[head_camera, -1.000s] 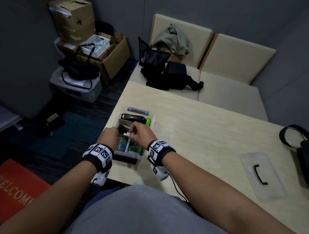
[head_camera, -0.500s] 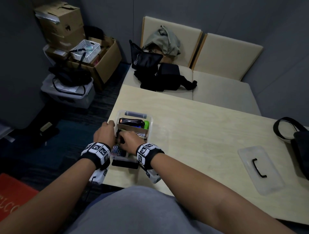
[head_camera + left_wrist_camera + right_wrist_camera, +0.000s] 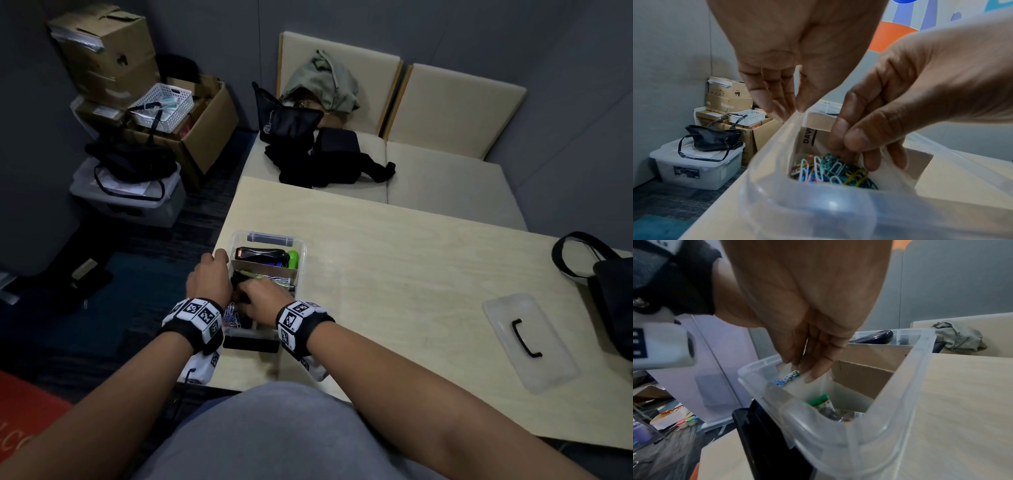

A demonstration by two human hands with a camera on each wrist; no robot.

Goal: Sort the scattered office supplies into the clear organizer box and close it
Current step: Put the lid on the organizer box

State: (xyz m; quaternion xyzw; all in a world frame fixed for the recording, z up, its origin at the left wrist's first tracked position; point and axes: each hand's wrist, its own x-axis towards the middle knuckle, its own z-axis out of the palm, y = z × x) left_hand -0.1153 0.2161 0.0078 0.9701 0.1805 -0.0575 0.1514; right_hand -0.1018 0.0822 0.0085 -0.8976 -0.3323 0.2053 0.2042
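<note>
The clear organizer box (image 3: 301, 270) stands open near the table's left edge. It holds a black stapler (image 3: 260, 254), a green item (image 3: 293, 258), coloured paper clips (image 3: 830, 170) and a green packet (image 3: 821, 402). My left hand (image 3: 209, 277) lies along the box's left wall, its fingers (image 3: 777, 100) straight against the rim. My right hand (image 3: 260, 301) reaches down into the near part of the box. Its fingers (image 3: 818, 369) are curled round the top of a white divider (image 3: 797, 386) beside the paper clips. The clear lid (image 3: 529, 342) with a black handle lies at the right.
A flat black object (image 3: 251, 343) lies against the box's near wall. A black bag (image 3: 613, 291) sits at the table's right edge. Beyond the table is a cushioned bench with bags (image 3: 315, 150). Cardboard boxes and a plastic bin (image 3: 130, 198) stand on the floor at the left.
My right hand has dropped from above the box down into its near compartments. My left hand has slid further along the left wall.
</note>
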